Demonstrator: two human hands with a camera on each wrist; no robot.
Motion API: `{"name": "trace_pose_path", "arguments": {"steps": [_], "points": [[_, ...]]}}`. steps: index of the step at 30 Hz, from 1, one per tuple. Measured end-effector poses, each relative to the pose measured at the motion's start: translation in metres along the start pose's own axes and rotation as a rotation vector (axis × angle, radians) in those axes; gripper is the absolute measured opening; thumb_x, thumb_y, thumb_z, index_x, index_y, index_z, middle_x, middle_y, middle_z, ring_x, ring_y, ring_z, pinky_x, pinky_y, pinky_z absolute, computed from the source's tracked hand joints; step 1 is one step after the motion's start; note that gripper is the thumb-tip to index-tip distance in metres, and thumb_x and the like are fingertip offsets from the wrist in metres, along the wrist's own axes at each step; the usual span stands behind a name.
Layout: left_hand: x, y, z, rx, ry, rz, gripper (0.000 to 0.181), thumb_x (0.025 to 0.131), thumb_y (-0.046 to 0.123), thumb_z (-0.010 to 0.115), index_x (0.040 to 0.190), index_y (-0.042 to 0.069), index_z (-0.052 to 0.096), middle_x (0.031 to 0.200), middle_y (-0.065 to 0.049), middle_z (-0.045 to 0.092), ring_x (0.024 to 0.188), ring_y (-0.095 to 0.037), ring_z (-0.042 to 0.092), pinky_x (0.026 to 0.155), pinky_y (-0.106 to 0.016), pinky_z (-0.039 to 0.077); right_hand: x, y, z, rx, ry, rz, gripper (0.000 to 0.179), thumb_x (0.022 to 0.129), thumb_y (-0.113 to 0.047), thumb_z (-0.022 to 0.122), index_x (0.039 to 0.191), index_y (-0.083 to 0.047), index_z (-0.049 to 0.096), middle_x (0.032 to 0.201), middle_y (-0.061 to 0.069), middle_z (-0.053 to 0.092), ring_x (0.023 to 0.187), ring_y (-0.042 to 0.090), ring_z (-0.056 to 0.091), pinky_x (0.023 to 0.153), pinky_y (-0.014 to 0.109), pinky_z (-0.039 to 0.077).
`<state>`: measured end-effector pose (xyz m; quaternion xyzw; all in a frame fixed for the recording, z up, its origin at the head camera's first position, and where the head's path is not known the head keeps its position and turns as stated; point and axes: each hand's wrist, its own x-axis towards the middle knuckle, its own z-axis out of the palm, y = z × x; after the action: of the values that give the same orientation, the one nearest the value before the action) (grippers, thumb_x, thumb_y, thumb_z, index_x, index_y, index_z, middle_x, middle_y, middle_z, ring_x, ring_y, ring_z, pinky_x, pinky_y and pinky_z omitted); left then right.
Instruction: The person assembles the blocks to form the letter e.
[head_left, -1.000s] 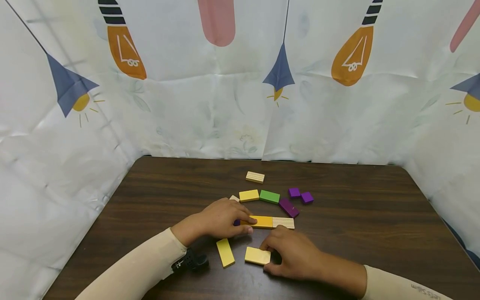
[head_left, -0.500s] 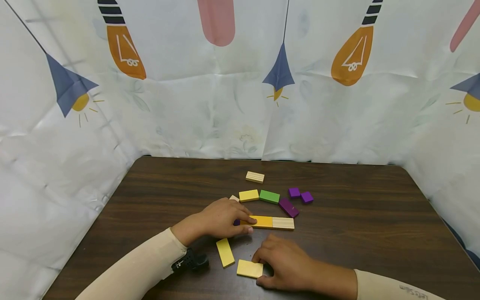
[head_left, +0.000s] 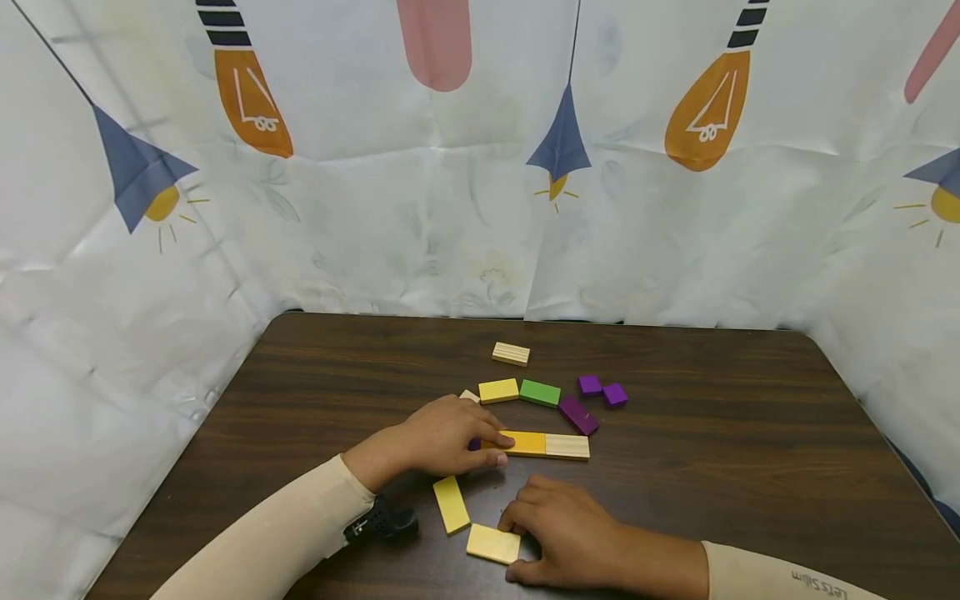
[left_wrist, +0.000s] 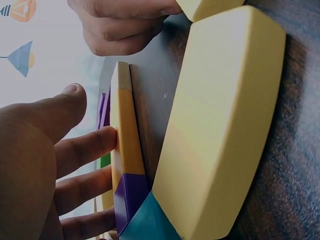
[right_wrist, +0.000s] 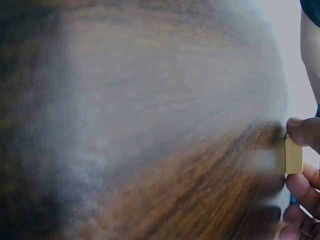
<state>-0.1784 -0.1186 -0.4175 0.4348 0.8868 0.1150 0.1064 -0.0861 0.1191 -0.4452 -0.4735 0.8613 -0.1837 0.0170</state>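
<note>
My right hand point(head_left: 573, 533) pinches a pale yellow wooden block point(head_left: 491, 543) by its right end, between thumb and fingers. The block's left corner meets the lower end of a second yellow block point(head_left: 451, 505), which lies at a slant. My left hand point(head_left: 450, 437) rests over the left part of a straight row, its fingertips on an orange block point(head_left: 525, 443). A striped bare-wood block point(head_left: 567, 447) ends that row on the right. In the left wrist view, a purple block point(left_wrist: 131, 195) and a teal block point(left_wrist: 150, 220) show; the head view mostly hides them under this hand.
Behind the row, a yellow block point(head_left: 498, 391), a green block point(head_left: 540, 392) and a dark purple block point(head_left: 578, 415) form an arc. Two small purple blocks point(head_left: 589, 385) lie to its right. A striped wood block point(head_left: 511, 354) lies farther back on the brown table point(head_left: 712, 400).
My right hand has slid the pale yellow block left and toward the near edge, bringing it up to the slanted yellow block. The left hand has stayed in place.
</note>
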Motion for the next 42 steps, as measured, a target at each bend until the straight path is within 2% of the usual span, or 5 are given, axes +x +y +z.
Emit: {"name": "trace_pose_path", "arguments": {"steps": [15,23,26,36,42], "points": [[0.001,-0.001,0.0,0.012,0.007,0.01,0.038,0.103,0.053,0.056,0.131,0.034,0.072,0.131,0.012,0.066,0.123,-0.013,0.058,0.102,-0.045,0.046,0.002,0.002,-0.006,0.11,-0.01,0.048,0.042,0.084,-0.062,0.077,0.107,-0.028,0.07,0.093,-0.024,0.055,0.087,-0.004,0.046,0.07,0.017,0.042],[0.002,-0.002,0.0,0.015,0.007,0.014,0.034,0.102,0.049,0.059,0.129,0.033,0.073,0.13,0.012,0.067,0.123,-0.013,0.059,0.101,-0.045,0.046,0.016,0.024,-0.036,0.112,0.223,0.059,0.04,0.085,-0.052,0.081,0.109,-0.021,0.073,0.092,-0.019,0.057,0.088,0.004,0.055,0.075,0.024,0.047],[0.002,-0.002,0.0,0.016,0.009,0.023,0.034,0.102,0.048,0.059,0.129,0.032,0.074,0.129,0.012,0.067,0.122,-0.012,0.059,0.1,-0.043,0.047,0.023,0.037,-0.051,0.106,0.259,0.103,0.04,0.085,-0.048,0.083,0.112,-0.02,0.074,0.092,-0.017,0.058,0.088,0.011,0.057,0.071,0.026,0.048],[0.001,-0.003,0.0,0.017,-0.004,0.026,0.039,0.098,0.052,0.064,0.132,0.034,0.071,0.13,0.012,0.066,0.122,-0.012,0.058,0.099,-0.042,0.047,0.056,0.093,-0.086,0.017,0.213,0.325,0.05,0.087,-0.043,0.083,0.124,-0.013,0.071,0.103,-0.004,0.066,0.1,0.021,0.058,0.076,0.037,0.052],[0.001,-0.002,0.0,0.024,-0.009,0.021,0.039,0.097,0.052,0.066,0.132,0.034,0.071,0.131,0.013,0.066,0.124,-0.013,0.058,0.1,-0.043,0.046,0.076,0.12,-0.092,0.0,0.115,0.431,0.057,0.089,-0.046,0.079,0.132,-0.011,0.067,0.115,0.002,0.068,0.111,0.026,0.058,0.085,0.046,0.053]]}}
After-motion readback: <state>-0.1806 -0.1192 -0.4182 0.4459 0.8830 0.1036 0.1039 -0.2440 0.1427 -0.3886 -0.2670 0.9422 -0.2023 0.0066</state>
